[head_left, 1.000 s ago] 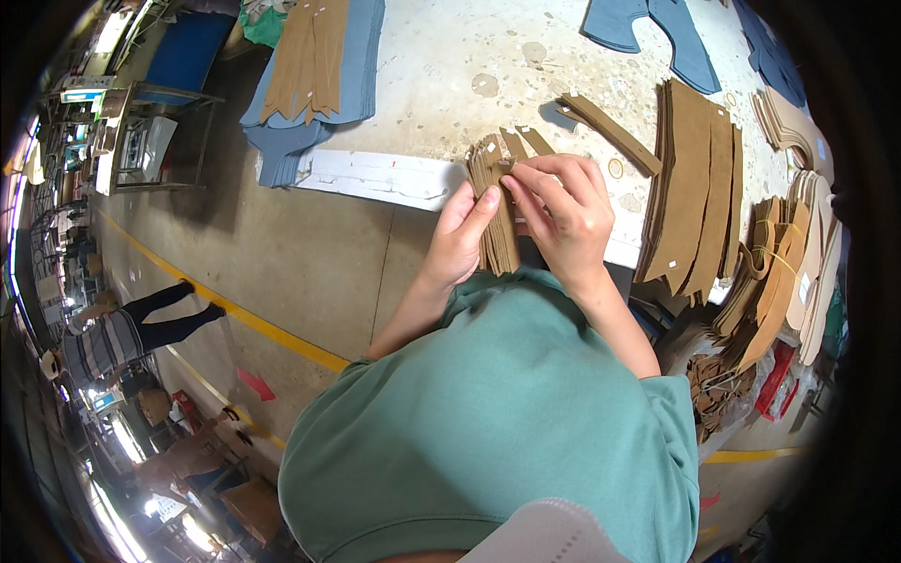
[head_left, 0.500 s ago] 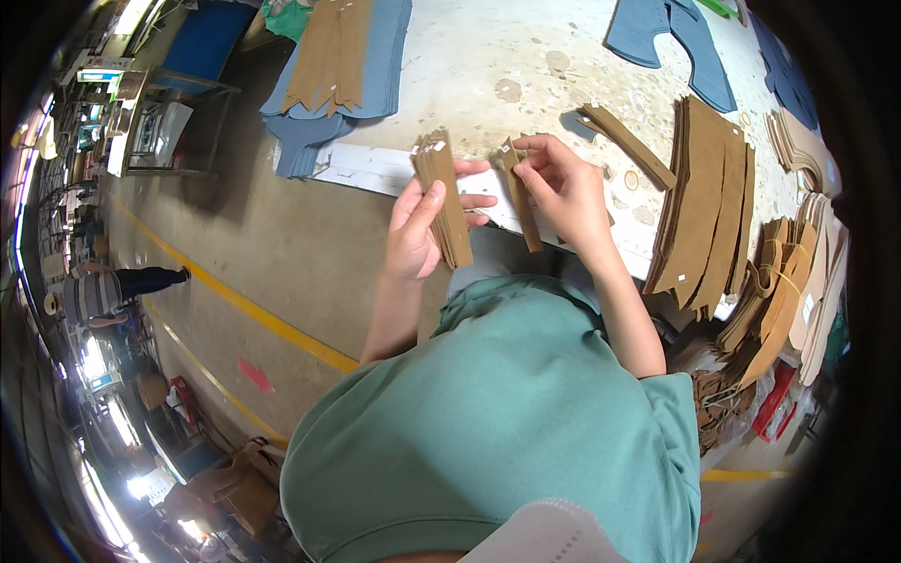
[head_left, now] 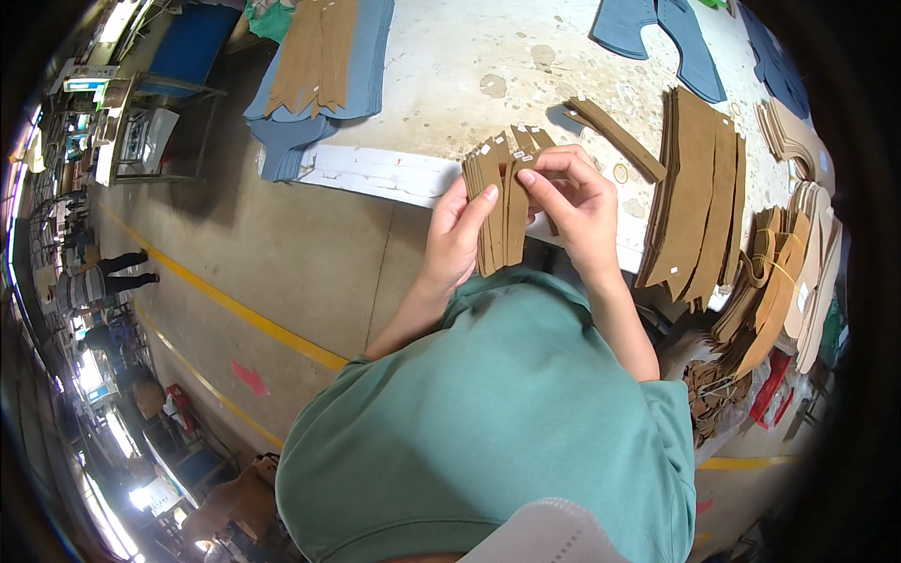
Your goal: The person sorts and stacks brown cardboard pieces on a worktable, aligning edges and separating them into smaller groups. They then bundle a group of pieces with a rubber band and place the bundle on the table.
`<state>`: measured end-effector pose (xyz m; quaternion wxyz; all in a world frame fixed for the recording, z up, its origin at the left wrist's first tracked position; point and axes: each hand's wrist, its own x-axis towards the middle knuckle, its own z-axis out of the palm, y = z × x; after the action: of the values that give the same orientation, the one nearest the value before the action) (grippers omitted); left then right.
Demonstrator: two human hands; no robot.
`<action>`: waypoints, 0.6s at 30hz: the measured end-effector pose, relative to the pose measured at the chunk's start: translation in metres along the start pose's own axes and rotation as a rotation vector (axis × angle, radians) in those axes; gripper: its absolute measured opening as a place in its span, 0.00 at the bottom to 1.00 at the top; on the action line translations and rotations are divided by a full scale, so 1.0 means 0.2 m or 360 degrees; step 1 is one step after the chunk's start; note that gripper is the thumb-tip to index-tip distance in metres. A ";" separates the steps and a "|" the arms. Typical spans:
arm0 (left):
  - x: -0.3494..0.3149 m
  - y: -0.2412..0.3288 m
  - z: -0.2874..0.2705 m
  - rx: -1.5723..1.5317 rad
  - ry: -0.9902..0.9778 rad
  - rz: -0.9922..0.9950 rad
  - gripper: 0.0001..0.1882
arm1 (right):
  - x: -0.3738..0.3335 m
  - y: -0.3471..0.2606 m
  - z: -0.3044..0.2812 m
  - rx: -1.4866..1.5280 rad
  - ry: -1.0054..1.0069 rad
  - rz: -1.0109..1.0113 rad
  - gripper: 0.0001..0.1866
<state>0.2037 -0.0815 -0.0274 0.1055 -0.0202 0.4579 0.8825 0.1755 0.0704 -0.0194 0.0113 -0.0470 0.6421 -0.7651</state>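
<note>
My left hand (head_left: 454, 239) grips a fanned bundle of narrow brown leather strips (head_left: 484, 206), its thumb lying across the front. Small white labels mark the strips' upper ends. Close against the bundle, my right hand (head_left: 580, 206) pinches a brown strip (head_left: 515, 211) between thumb and fingers. More strip ends (head_left: 531, 139) show just behind the right fingertips; whether these are held or lie on the table I cannot tell. Beyond the right hand, a short stack of similar strips (head_left: 615, 139) rests on the white table.
On the stained white table (head_left: 450, 75), large brown pieces (head_left: 690, 188) are stacked at right, blue pieces (head_left: 657, 38) farther back. Brown pieces lie over blue ones (head_left: 371, 66) at far left. Tied brown bundles (head_left: 774, 281) crowd the right edge. A person (head_left: 94, 281) is off to the left.
My left hand has moved right with its bundle, bringing it against the strip in my right hand. The right hand has shifted slightly right and down. The distant person has changed stance.
</note>
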 end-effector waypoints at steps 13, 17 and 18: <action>0.00 -0.03 0.00 0.0208 0.0123 0.0200 0.12 | -0.04 0.01 -0.01 0.0266 -0.0040 0.0263 0.09; 0.00 -0.04 0.00 0.0269 0.0134 0.0170 0.12 | -0.03 0.03 -0.02 0.0074 -0.0127 0.0134 0.08; 0.00 -0.04 0.00 0.0240 0.0145 0.0141 0.12 | -0.03 0.04 -0.02 0.0108 -0.0111 0.0174 0.08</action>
<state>0.2059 -0.0773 -0.0335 0.0469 -0.0320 0.5277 0.8475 0.1805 0.0738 -0.0278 0.0770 -0.0382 0.6165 -0.7827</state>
